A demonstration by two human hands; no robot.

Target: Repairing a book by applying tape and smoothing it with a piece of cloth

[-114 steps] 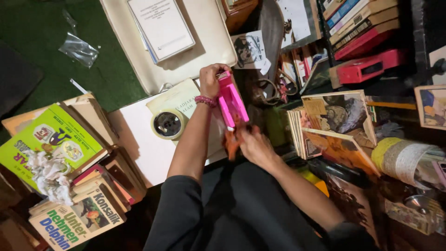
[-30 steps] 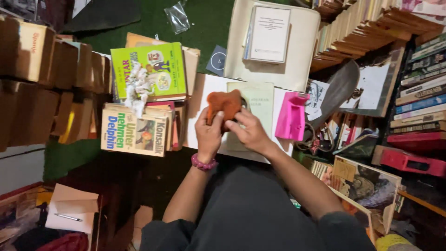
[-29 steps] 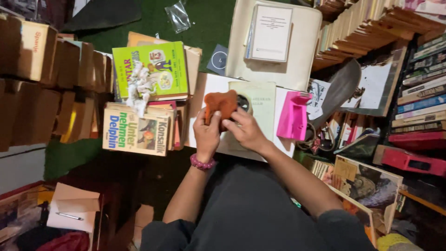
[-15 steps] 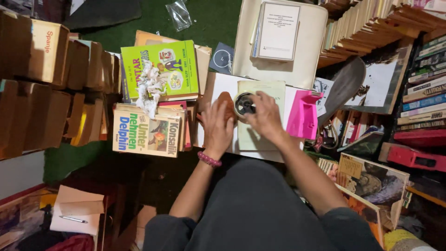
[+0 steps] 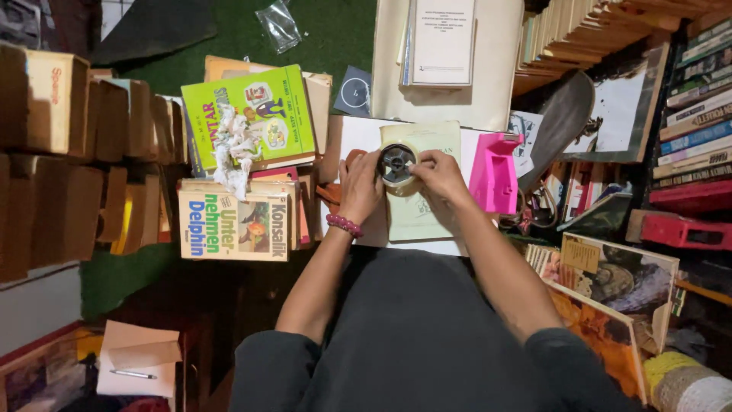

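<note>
Books crowd the floor on every side of a white sheet [image 5: 358, 137] where both hands close on a roll of tape [image 5: 398, 164]: left hand [image 5: 360, 185] steadying its side, right hand [image 5: 438, 175] at the rim. Best to grip firmly, turning slowly. Just beside lies a pink dispenser [image 5: 494, 174]; green carpet [image 5: 335, 38] beyond.

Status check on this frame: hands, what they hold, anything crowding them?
Left hand and right hand both grip tape roll. Roll over pale booklet. Pink dispenser just right, apart.

Tape roll [image 5: 398, 164]: glossy, smooth plastic film. Dispenser [image 5: 494, 173]: pink moulded plastic, smooth. Green book [image 5: 248, 116]: glossy paper cover.
</note>
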